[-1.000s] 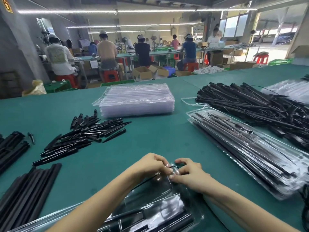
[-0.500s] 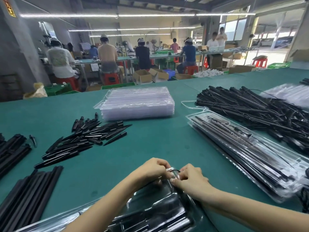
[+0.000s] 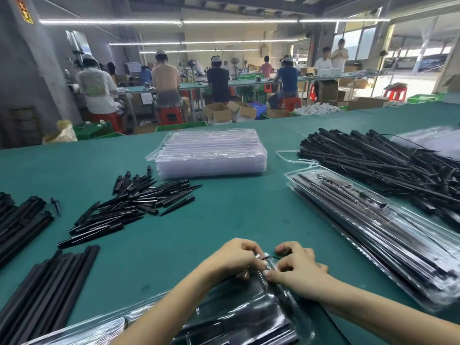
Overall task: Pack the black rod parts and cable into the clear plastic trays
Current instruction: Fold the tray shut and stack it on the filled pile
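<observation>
2 hands at the far end of 1 clear plastic tray (image 3: pixel 251 317) lying on the green counter (image 3: pixel 236 215) at the near edge, black rod parts visible thru its glossy lid. left hand (image 3: pixel 235 257) fingers curled, pinching the tray's end rim; right hand (image 3: pixel 297 266) likewise curled, thumb + fingertips nipping the rim just beside the left. a thin black cable (image 3: pixel 270 256) shows between the 2 hands, can't tell which holds it. ref the tray: 1 stack of empty clear trays (image 3: pixel 211 151) far beyond; 1 stack of filled trays (image 3: pixel 373 235) to the right, w/ 1 big tangle of cabled rods (image 3: pixel 388 163) past it; 1 pile of short pointed black spikes (image 3: pixel 132 207) left-beyond; 1 bundle of long black rods (image 3: pixel 47 290) just left, 1 more bundle (image 3: pixel 17 220) farther left.
</observation>
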### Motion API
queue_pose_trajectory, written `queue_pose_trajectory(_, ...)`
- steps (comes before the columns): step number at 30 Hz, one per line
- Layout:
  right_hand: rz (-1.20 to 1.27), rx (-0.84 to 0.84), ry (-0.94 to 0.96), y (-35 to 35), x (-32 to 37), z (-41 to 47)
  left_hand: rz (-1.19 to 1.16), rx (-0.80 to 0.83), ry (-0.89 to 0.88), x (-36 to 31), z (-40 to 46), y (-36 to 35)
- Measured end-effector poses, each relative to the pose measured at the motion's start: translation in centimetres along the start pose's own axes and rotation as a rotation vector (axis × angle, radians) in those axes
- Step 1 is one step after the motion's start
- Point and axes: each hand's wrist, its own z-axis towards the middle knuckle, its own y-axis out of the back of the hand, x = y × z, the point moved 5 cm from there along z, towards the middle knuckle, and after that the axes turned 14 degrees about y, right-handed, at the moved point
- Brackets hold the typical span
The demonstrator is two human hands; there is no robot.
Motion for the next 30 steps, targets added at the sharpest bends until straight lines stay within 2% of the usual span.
queue_pose_trajectory(5, 0.078, -0.089, -0.022, -0.2, 0.3, -0.1, 0.042, -0.034, 0.000, 0.3, 0.3, -0.2)
queue_pose_trajectory(8, 0.076, -0.141, 0.028, -0.2, 0.6, -0.2, 0.063, -0.060, -0.025, 0.5, 0.3, 0.0)
queue_pose_trajectory(10, 0.002, -0.094, 0.115, 0.1, 0.7, -0.2, 0.028, -0.040, -0.035, 0.6, 0.3, 0.3)
queue_pose_trajectory(14, -0.197, -0.025, 0.419, 1.2, 0.7, -0.7, -0.068, 0.024, -0.031, 0.7, 0.3, 0.3)
queue_pose_trajectory(16, -0.118, -0.097, 0.482, 1.7, 0.8, -1.1, -0.055, 0.020, -0.018, 0.6, 0.3, 0.2)
queue_pose_trajectory(20, 0.073, -0.262, 0.457, 2.7, 0.5, -0.5, -0.020, 0.007, 0.011, 0.5, 0.2, 0.2)
queue_pose_trajectory(30, -0.060, -0.142, 0.620, 3.0, -0.2, -0.1, -0.066, 0.074, 0.046, 0.4, 0.0, 0.3)
